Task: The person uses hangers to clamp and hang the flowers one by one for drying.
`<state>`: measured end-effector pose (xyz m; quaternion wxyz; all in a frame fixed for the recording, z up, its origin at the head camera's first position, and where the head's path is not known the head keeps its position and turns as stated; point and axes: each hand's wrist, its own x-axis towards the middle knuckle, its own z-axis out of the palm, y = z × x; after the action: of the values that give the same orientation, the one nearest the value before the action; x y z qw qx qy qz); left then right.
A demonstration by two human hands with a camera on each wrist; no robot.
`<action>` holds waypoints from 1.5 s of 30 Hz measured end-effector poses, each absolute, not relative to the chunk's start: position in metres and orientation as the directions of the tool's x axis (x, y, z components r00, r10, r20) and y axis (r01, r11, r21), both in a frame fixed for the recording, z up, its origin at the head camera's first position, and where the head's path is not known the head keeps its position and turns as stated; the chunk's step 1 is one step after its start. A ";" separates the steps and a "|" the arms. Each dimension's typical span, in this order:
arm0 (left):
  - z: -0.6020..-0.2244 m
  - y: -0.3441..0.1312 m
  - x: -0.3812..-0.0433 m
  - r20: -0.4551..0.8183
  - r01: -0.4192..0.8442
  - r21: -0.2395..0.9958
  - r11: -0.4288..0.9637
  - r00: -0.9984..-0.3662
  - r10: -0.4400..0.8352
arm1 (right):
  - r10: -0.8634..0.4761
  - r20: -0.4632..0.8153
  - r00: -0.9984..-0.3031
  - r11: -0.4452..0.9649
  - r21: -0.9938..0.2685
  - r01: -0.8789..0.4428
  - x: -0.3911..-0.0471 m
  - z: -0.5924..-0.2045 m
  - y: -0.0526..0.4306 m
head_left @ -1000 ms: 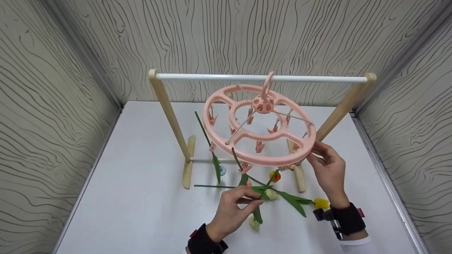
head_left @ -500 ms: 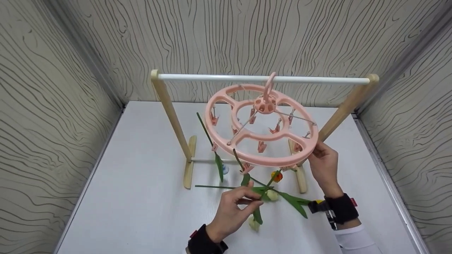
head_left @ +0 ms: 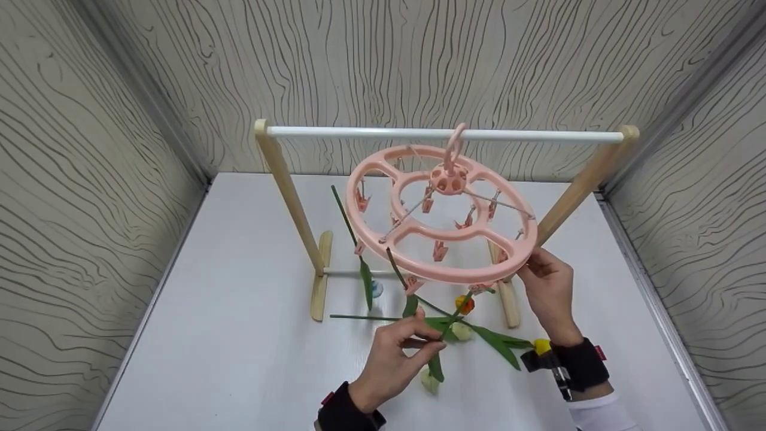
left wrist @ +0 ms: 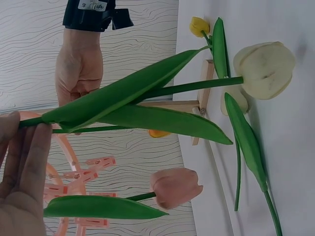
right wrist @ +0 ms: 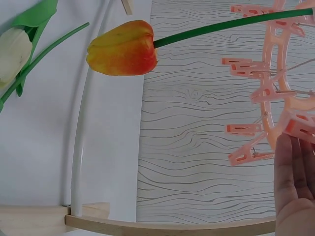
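Observation:
My left hand [head_left: 398, 353] pinches the green stem of a white tulip [left wrist: 266, 70] between thumb and fingers, and its bloom hangs below the hand in the head view. The stem's upper end points toward the front rim of a pink round clip hanger [head_left: 461, 274]. At the hanger's right side, my right hand [head_left: 550, 287] has its fingertips on a pink clothes peg [right wrist: 299, 125] just under the rim; the thumb is hidden in the right wrist view. Pegged near the front are a pink tulip [left wrist: 176, 188] and a blue tulip [head_left: 377, 289]. An orange tulip [right wrist: 123, 48] hangs close by.
The hanger hooks over the white bar [head_left: 359, 131] of a wooden stand [head_left: 290, 197]. On the white table [head_left: 227, 359] beneath lie another white tulip [head_left: 461, 331] and a yellow tulip [head_left: 541, 346]. Patterned panels [head_left: 383, 66] enclose the back and sides.
My right hand has shifted slightly left along the hanger's right side. The hanger has swayed and turned a little, with its flowers. My left hand stays in nearly the same place, pinching the stem.

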<state>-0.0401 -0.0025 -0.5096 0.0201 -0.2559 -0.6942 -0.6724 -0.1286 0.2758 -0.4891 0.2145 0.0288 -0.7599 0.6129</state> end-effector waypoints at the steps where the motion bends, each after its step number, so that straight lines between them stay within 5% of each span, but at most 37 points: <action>1: -0.510 -0.003 -0.040 0.366 0.376 0.926 -0.036 -0.870 0.329 | 0.214 0.359 -0.909 0.241 -0.921 -0.307 -0.128 -0.489 0.275; 23: -0.508 -0.003 -0.039 0.336 0.357 0.934 -0.001 -0.876 0.347 | -0.002 0.270 -0.963 -0.060 -0.961 -0.269 -0.129 -0.489 0.283; 45: -0.508 -0.001 -0.037 0.388 0.397 0.917 -0.034 -0.870 0.303 | -0.075 0.184 -0.980 -0.050 -0.982 -0.181 -0.113 -0.486 0.266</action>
<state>-0.0375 -0.0015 -0.5076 0.0349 -0.2521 -0.6940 -0.6735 -0.1127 0.2663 -0.4864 0.0366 0.0930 -0.6881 0.7187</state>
